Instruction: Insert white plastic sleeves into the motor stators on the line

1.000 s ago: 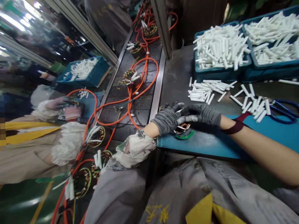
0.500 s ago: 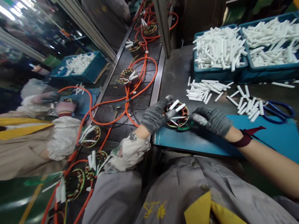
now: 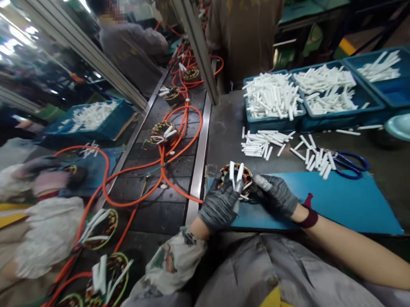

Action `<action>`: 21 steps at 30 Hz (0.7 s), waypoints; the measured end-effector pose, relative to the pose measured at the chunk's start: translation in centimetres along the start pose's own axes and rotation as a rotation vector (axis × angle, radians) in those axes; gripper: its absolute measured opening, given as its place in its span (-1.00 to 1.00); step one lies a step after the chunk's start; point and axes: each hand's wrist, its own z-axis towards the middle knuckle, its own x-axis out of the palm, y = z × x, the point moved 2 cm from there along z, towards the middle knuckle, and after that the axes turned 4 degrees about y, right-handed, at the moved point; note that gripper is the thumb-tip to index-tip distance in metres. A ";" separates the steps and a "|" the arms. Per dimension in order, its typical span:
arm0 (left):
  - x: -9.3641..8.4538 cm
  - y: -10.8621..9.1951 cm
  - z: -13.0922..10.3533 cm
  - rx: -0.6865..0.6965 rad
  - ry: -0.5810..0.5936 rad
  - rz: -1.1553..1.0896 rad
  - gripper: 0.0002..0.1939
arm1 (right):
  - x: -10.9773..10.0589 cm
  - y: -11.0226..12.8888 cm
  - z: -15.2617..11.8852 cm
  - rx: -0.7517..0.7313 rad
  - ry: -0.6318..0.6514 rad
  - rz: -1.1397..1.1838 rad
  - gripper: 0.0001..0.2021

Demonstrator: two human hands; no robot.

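A round motor stator (image 3: 248, 175) with copper windings and a pale green-yellow rim stands at the near left end of the blue mat (image 3: 334, 201). Two white sleeves (image 3: 232, 170) stick up from it, and other pale leads lie across its face. My left hand (image 3: 219, 207), in a grey striped glove, grips its left and near side, fingers reaching over the front by the sleeves. From the right, my right hand (image 3: 278, 195), gloved alike, closes on the stator's edge with thumb and fingers; those fingertips are partly hidden.
Loose white sleeves (image 3: 264, 143) and blue-handled scissors (image 3: 353, 164) lie beyond the mat. Blue bins (image 3: 275, 124) of sleeves stand behind. Left runs a conveyor (image 3: 152, 188) carrying stators and orange cables (image 3: 121, 206), beside a metal post (image 3: 199, 53). A co-worker's gloved hands (image 3: 50, 180) work farther left.
The view has shifted, showing more bins at right. My left hand has moved from the stator's far left to its near side, and the two sleeves now point more upright.
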 end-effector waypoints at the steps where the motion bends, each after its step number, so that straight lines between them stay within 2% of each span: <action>1: 0.4 -0.4 0.2 -0.017 -0.010 -0.005 -0.35 | -0.2 -0.2 0.3 -0.043 -0.055 -0.093 -0.50; 3: 1.0 -0.8 0.9 -0.072 -0.047 -0.012 -0.34 | -0.9 -0.3 1.3 -0.100 -0.110 -0.237 -0.55; 6: 1.4 -0.2 2.1 -0.175 -0.142 -0.036 -0.38 | -3.2 0.0 2.7 -0.107 -0.079 -0.294 -0.59; 9: 1.3 0.7 2.8 -0.229 -0.196 -0.070 -0.38 | -7.8 0.1 3.9 -0.098 -0.067 -0.379 -0.58; 11: 1.3 1.1 2.9 -0.245 -0.185 -0.093 -0.37 | -11.5 -0.4 5.0 -0.117 -0.167 -0.652 -0.63; 12: 1.4 1.2 2.9 -0.250 -0.170 -0.106 -0.36 | -12.9 -0.9 5.7 -0.138 -0.158 -0.800 -0.68; 14: 1.6 1.2 2.8 -0.258 -0.153 -0.127 -0.35 | -14.7 -2.1 6.9 -0.183 -0.056 -0.955 -0.80; 15: 1.7 1.2 2.7 -0.256 -0.153 -0.132 -0.36 | -15.0 -2.6 7.2 -0.212 -0.023 -0.969 -0.84; 17: 1.9 1.1 2.6 -0.235 -0.159 -0.136 -0.38 | -14.9 -2.9 7.3 -0.266 -0.040 -0.906 -0.85; 21: 2.0 0.9 2.6 -0.235 -0.139 -0.136 -0.40 | -12.3 -0.5 5.2 -0.304 -0.176 -0.741 -0.71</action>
